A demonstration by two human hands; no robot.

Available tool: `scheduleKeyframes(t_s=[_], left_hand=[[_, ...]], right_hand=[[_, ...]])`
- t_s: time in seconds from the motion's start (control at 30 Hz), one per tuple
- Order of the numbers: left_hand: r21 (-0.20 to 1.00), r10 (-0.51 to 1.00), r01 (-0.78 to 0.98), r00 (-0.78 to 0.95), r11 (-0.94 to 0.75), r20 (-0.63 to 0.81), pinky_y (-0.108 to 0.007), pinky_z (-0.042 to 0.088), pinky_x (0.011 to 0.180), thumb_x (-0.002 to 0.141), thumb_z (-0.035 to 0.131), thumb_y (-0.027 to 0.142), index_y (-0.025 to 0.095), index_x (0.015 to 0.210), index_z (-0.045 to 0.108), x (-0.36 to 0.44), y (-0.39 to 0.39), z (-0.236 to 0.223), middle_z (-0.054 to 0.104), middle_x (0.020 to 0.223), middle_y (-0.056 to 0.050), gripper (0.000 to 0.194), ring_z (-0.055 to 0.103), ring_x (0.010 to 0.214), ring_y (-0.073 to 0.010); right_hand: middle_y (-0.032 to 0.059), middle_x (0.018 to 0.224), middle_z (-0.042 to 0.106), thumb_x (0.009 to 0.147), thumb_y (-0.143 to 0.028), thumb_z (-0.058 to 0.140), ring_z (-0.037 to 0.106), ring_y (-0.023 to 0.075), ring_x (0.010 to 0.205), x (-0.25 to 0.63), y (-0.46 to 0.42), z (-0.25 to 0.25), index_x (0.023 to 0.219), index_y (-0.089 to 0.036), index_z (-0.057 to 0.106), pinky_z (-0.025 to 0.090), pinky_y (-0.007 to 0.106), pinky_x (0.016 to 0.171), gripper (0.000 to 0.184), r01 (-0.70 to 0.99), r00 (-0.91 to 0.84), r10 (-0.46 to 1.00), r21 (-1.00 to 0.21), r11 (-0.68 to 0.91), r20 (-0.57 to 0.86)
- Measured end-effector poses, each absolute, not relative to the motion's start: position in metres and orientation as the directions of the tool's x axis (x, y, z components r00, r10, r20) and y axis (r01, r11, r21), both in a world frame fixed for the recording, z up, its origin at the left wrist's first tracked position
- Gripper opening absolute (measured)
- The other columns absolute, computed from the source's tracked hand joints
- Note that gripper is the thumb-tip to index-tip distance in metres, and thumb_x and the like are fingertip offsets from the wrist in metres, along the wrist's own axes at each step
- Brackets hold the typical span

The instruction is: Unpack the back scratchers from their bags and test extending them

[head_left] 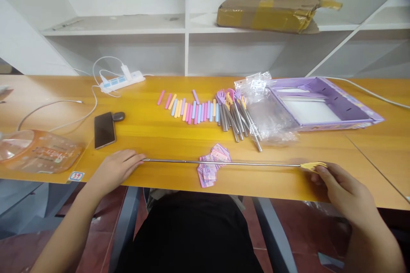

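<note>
A telescopic back scratcher (pixel 256 164) with a yellow claw head is stretched out long across the front of the table. My right hand (pixel 342 187) pinches the yellow claw between thumb and fingers. At the other end, my left hand (pixel 117 168) is closed on the tip of the metal rod. Beneath the rod's middle lies a small pile of pink and purple printed cards (pixel 208 170). Several collapsed back scratchers (pixel 237 115) with purple, pink and yellow claws are heaped farther back. Beside them, coloured handle sleeves (pixel 195 113) form a loose row.
Clear plastic bags (pixel 269 115) lie against an open purple box (pixel 346 123) at right. To the left are a phone (pixel 104 130), an orange-tinted bottle (pixel 41 151) and a white power strip (pixel 121 81) with cables. A taped carton (pixel 265 13) rests on the shelf behind.
</note>
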State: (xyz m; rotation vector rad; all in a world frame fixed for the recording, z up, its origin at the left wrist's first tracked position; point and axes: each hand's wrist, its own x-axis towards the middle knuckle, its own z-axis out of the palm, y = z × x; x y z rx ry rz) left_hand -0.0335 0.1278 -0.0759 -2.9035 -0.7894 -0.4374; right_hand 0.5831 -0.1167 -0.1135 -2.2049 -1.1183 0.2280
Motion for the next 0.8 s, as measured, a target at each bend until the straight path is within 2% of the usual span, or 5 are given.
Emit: scheduleKeyframes(t_s=[0.3,0.43,0.6,0.7,0.8], left_hand=[[0.041,0.528,0.544,0.789,-0.838,0.314,-0.038,0.063,0.088,0.118,0.049,0.039,0.022,0.121,0.080,-0.032,0.128,-0.078,0.083,0.108,-0.007,0.036,0.079,0.096,-0.0247],[0.029,0.442,0.461,0.829,-0.887,0.341,-0.034,0.062,0.084,0.117,0.053,0.033,0.020,0.124,0.076,-0.019,0.119,-0.075,0.083,0.108,-0.005,0.027,0.080,0.093,-0.0217],[0.089,0.325,0.314,0.880,-0.945,0.345,-0.030,0.063,0.082,0.116,0.057,0.027,0.018,0.126,0.073,0.028,0.087,-0.076,0.083,0.105,-0.006,0.021,0.080,0.090,-0.0181],[0.087,0.274,0.260,0.887,-0.962,0.371,-0.028,0.061,0.075,0.115,0.059,0.028,0.018,0.120,0.073,0.058,0.074,-0.078,0.082,0.096,-0.006,0.019,0.078,0.082,-0.0169],[0.068,0.260,0.253,0.888,-0.965,0.378,-0.027,0.061,0.073,0.114,0.059,0.028,0.018,0.119,0.074,0.071,0.076,-0.075,0.081,0.094,-0.006,0.018,0.077,0.081,-0.0173]], right_hand=[[0.0081,0.079,0.070,0.094,-0.060,0.058,0.070,0.0234,0.078,0.569,-0.114,-0.100,0.082,-0.026,0.063,0.054,0.033,0.072,0.036,0.500,0.707,0.708,-0.719,-0.484,0.015],[0.0093,0.084,0.074,0.098,-0.058,0.055,0.073,0.0242,0.080,0.570,-0.115,-0.105,0.087,-0.024,0.065,0.056,0.033,0.073,0.037,0.524,0.695,0.719,-0.683,-0.509,-0.003],[0.0116,0.121,0.082,0.101,-0.064,0.057,0.079,0.0293,0.108,0.536,-0.104,-0.106,0.114,-0.023,0.076,0.062,0.039,0.094,0.046,0.668,0.405,0.912,-0.658,-0.348,-0.071],[0.0108,0.125,0.082,0.108,-0.064,0.052,0.079,0.0293,0.115,0.495,-0.090,-0.093,0.117,-0.024,0.076,0.063,0.039,0.099,0.047,0.716,0.208,0.976,-0.669,-0.201,-0.070],[0.0090,0.120,0.083,0.111,-0.061,0.050,0.081,0.0285,0.108,0.474,-0.086,-0.077,0.117,-0.027,0.076,0.065,0.037,0.090,0.044,0.772,0.133,0.989,-0.619,-0.147,-0.069]])
